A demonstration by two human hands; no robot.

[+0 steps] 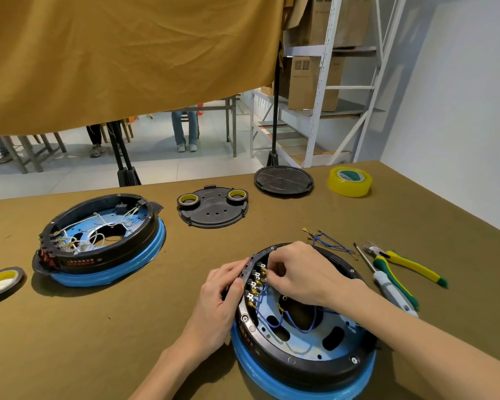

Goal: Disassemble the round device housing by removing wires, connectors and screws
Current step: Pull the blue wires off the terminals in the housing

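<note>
head view: one camera, looking down at the table (127,327).
housing: round black housing (306,342) on a blue ring, right under both hands, near the table's front edge; lower rim runs out of frame.
left hand: left hand (220,295) on the housing's left outer rim, fingers curled over the black connector strip (250,265), gripping the edge.
right hand: right hand (300,272) reaches in over the top rim, fingertips pinched at a brass terminal (262,273) on the strip's inner side; what exactly sits between the fingertips is too small to tell.
wires inside: blue wires (274,319) loop from the terminals across the housing floor, below the right hand.
loose wires: blue leads (326,241) on the table just beyond the right hand, apart from the housing.
tools: screwdriver (384,278) and pliers (404,264) right of the right forearm, screwdriver nearly at the housing rim; tight there.
second housing: second unit (101,235) with white wires, well left of the left hand.
open room: bare table between the left hand and that unit.
beyond hands: cover plate (212,212) carrying two tape rolls, a black disc (283,180) at the far edge, yellow tape (350,180) near the far right edge.
far left: tape roll (2,281) at the frame's left edge.
</note>
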